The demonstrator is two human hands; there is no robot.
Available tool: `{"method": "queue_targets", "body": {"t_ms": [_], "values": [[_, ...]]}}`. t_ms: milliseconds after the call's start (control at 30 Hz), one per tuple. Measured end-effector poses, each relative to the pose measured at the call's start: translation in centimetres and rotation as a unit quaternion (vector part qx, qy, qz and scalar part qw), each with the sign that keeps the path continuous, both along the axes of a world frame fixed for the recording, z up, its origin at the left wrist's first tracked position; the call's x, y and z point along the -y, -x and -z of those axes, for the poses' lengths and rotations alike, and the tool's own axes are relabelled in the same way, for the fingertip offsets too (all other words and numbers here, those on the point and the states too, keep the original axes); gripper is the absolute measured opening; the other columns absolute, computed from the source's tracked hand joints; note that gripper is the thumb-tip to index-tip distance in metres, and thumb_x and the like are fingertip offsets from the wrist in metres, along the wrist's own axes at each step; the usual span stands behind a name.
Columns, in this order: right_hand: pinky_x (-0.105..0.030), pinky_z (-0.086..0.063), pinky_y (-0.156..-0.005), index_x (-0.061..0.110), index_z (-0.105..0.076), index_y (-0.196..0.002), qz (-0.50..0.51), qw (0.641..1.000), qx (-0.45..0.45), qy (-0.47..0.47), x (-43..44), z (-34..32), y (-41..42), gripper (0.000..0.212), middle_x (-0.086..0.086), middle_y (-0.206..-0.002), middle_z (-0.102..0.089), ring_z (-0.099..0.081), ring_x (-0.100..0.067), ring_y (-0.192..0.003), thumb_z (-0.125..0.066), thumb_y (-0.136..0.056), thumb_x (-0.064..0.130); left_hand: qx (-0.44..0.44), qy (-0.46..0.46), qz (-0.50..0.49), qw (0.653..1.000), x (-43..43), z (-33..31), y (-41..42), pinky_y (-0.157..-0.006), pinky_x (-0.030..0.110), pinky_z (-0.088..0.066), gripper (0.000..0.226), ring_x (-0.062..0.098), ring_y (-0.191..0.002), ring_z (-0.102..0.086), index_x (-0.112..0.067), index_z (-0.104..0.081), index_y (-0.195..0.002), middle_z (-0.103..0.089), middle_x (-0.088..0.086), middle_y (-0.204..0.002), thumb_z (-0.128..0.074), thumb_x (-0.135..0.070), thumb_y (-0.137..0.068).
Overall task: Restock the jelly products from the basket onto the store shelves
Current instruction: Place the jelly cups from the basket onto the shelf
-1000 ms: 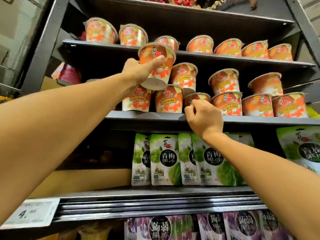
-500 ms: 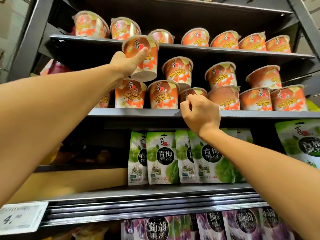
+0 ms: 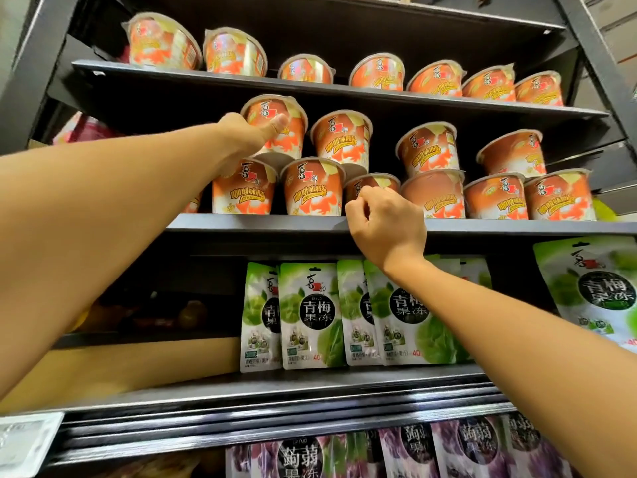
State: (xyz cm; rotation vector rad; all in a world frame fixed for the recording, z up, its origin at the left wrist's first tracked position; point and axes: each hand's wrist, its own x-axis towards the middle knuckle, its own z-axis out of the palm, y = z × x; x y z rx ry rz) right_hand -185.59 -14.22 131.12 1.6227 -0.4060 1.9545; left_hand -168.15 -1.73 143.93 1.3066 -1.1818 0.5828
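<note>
Left arm stretched up, my left hand (image 3: 241, 132) wraps its fingers (image 3: 277, 122) round an orange jelly cup (image 3: 291, 141) (neighbours read 咖啡味果冻). My right hand (image 3: 386, 225) is curled at the shelf (image 3: 275, 224) edge, and I can't tell if it holds anything.

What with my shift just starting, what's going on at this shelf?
A person is stocking orange jelly cups. The left hand grips a top cup, resting on the bottom row. The right hand is curled at a low cup by the shelf edge; whether it grips is unclear. Green pouches stand below.
</note>
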Motion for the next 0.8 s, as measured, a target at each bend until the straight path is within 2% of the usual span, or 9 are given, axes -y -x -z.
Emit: {"method": "queue_targets", "body": {"t_ms": [100, 167, 233, 300, 400, 500, 600, 700, 800], "values": [[-0.022, -0.018, -0.047, 0.015, -0.040, -0.061, -0.005, 1.000, -0.001, -0.010, -0.1, 0.0, 0.0, 0.030, 0.005, -0.058, -0.040, -0.040, -0.019, -0.057, -0.039, -0.087, 0.029, 0.002, 0.015, 0.003, 1.000, 0.6, 0.2, 0.1, -0.074, 0.035, -0.045, 0.081, 0.037, -0.107, -0.062, 0.002, -0.057, -0.120, -0.064, 0.021, -0.119, -0.055, -0.070, -0.082], [-0.023, -0.017, -0.047, 0.015, -0.039, -0.061, -0.007, 1.000, -0.005, -0.024, -0.2, 0.0, 0.0, 0.030, 0.006, -0.059, -0.040, -0.040, -0.019, -0.059, -0.038, -0.086, 0.030, -0.019, 0.031, -0.007, 0.999, 0.5, 0.7, -0.1, -0.086, 0.037, -0.047, 0.081, 0.033, -0.107, -0.061, -0.004, -0.056, -0.121, -0.064, 0.017, -0.117, -0.054, -0.073, -0.080], [-0.028, -0.019, -0.049, 0.016, -0.038, -0.062, -0.008, 0.999, -0.013, -0.043, -0.3, -0.2, 0.1, 0.030, 0.005, -0.060, -0.040, -0.041, -0.019, -0.062, -0.037, -0.087, 0.031, -0.007, 0.069, -0.070, 0.995, 0.0, 1.8, -0.1, -0.108, 0.049, -0.038, 0.078, 0.033, -0.121, -0.054, -0.010, -0.056, -0.120, -0.063, 0.011, -0.120, -0.052, -0.076, -0.079], [-0.030, -0.022, -0.052, 0.017, -0.037, -0.062, -0.013, 0.998, -0.027, -0.063, -0.3, -0.4, 0.3, 0.031, 0.006, -0.061, -0.040, -0.042, -0.020, -0.066, -0.040, -0.090, 0.029, 0.027, 0.132, -0.095, 0.986, -0.7, 3.5, 0.1, -0.111, 0.048, -0.035, 0.066, 0.030, -0.134, -0.044, -0.016, -0.054, -0.123, -0.061, 0.004, -0.127, -0.053, -0.070, -0.084], [-0.031, -0.022, -0.053, 0.022, -0.034, -0.060, -0.030, 0.994, -0.055, -0.095, -0.4, -0.6, 0.8, 0.034, 0.008, -0.063, -0.039, -0.042, -0.019, -0.070, -0.044, -0.093, 0.027, 0.071, 0.205, -0.065, 0.974, -2.0, 6.8, 1.1, -0.094, 0.036, -0.045, 0.039, 0.018, -0.113, -0.056, -0.018, -0.056, -0.113, -0.060, -0.006, -0.109, -0.054, -0.052, -0.093], [-0.031, -0.027, -0.060, 0.017, -0.042, -0.067, -0.036, 0.989, -0.083, -0.117, -0.9, -0.5, 1.2, 0.029, 0.003, -0.071, -0.047, -0.044, -0.019, -0.076, -0.044, -0.094, 0.027, 0.088, 0.216, -0.026, 0.972, -2.9, 10.8, 2.2, -0.080, 0.030, -0.049, 0.021, 0.010, -0.087, -0.056, -0.016, -0.054, -0.103, -0.058, -0.006, -0.094, -0.053, -0.036, -0.096], [-0.031, -0.031, -0.069, 0.007, -0.055, -0.080, -0.048, 0.988, -0.078, -0.128, -1.5, -0.1, 1.4, 0.021, -0.008, -0.084, -0.057, -0.046, -0.020, -0.082, -0.047, -0.093, 0.022, 0.099, 0.192, 0.031, 0.976, -3.8, 15.6, 3.0, -0.067, 0.012, -0.042, 0.010, -0.006, -0.070, -0.050, -0.016, -0.052, -0.096, -0.053, -0.012, -0.081, -0.051, -0.026, -0.097], [-0.024, -0.034, -0.074, 0.004, -0.064, -0.095, -0.122, 0.977, -0.036, -0.172, -2.7, 0.9, 1.7, 0.021, -0.011, -0.102, -0.063, -0.051, -0.017, -0.092, -0.048, -0.091, 0.017, 0.063, 0.145, 0.100, 0.982, -4.6, 20.8, 3.8, -0.062, 0.008, -0.040, 0.008, -0.009, -0.064, -0.049, -0.018, -0.056, -0.087, -0.055, -0.012, -0.076, -0.054, -0.021, -0.095], [-0.018, -0.036, -0.085, 0.010, -0.065, -0.112, -0.131, 0.973, -0.045, -0.185, -4.4, 3.3, 2.8, 0.029, -0.005, -0.118, -0.062, -0.053, -0.015, -0.109, -0.047, -0.091, 0.018, 0.035, 0.054, 0.150, 0.987, -5.1, 27.1, 4.8, -0.062, 0.007, -0.041, 0.013, -0.007, -0.065, -0.052, -0.026, -0.060, -0.079, -0.059, -0.012, -0.074, -0.058, -0.021, -0.091]]}}
